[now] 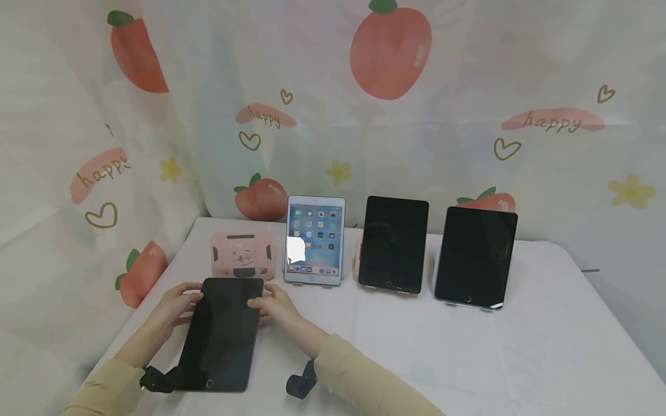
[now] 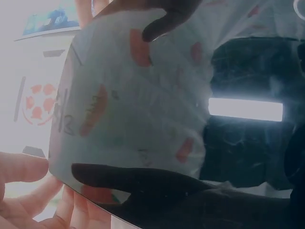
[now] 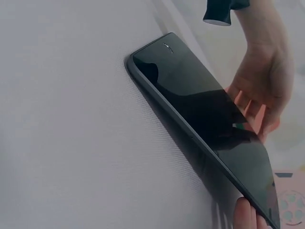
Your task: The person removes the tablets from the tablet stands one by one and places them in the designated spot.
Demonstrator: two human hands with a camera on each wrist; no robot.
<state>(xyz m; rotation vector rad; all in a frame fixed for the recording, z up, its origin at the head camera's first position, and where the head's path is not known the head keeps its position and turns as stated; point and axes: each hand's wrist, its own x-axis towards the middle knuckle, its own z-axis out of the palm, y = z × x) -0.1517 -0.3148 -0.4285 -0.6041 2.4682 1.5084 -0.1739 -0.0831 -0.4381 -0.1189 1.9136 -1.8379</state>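
Note:
A black tablet (image 1: 226, 335) with a dark screen lies at the near left, its home button toward me. My left hand (image 1: 174, 306) holds its far left corner, thumb at the edge and fingers reaching beneath. At the far right edge my right hand (image 1: 281, 315) grips it, thumb over the screen and fingers under. The right wrist view shows the tablet's (image 3: 190, 105) near end on the cloth and its far end raised above a shadow. Just beyond it lies a pink stand (image 1: 243, 240) with dark pads and a ball pattern.
A white tablet (image 1: 314, 231) with a lit screen stands upright at the back. To its right, two black tablets, one in the middle (image 1: 394, 242) and one farther right (image 1: 476, 254), lean on stands. A white cloth (image 1: 551, 335) covers the table; a fruit-print curtain (image 1: 442, 138) hangs behind.

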